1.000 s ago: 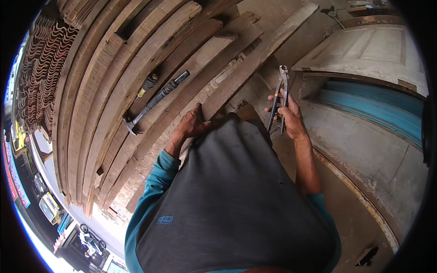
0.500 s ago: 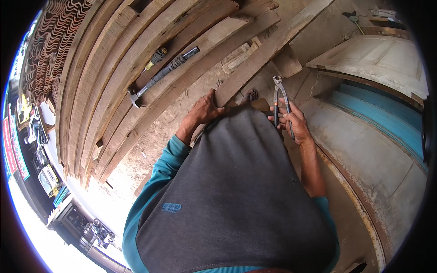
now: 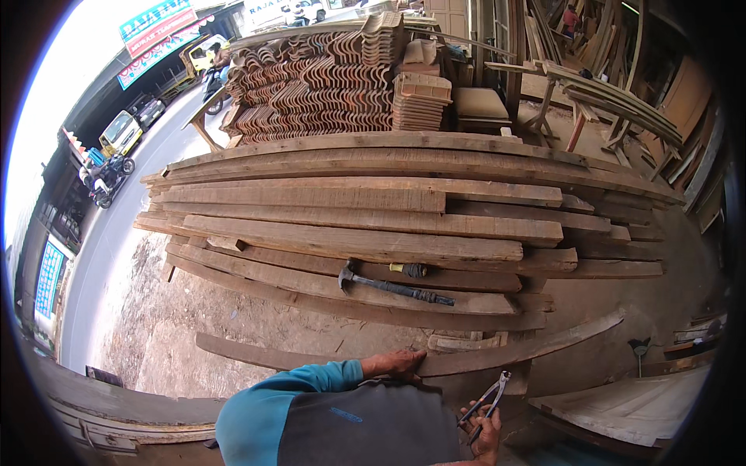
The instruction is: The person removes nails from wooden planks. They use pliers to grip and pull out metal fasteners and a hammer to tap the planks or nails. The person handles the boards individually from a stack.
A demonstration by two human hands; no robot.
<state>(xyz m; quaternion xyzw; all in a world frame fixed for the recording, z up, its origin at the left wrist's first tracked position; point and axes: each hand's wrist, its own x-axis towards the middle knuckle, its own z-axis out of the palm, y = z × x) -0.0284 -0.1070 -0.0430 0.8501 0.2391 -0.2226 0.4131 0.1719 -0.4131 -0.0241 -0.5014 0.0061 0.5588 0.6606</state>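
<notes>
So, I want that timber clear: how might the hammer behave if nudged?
The hammer would probably swing around its bulkier metal head. It seems unlikely to roll far, since that head juts sideways from the handle.

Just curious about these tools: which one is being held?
The pincers, gripped in the right hand; the claw hammer and black-and-yellow tool lie on the wooden beams.
</notes>
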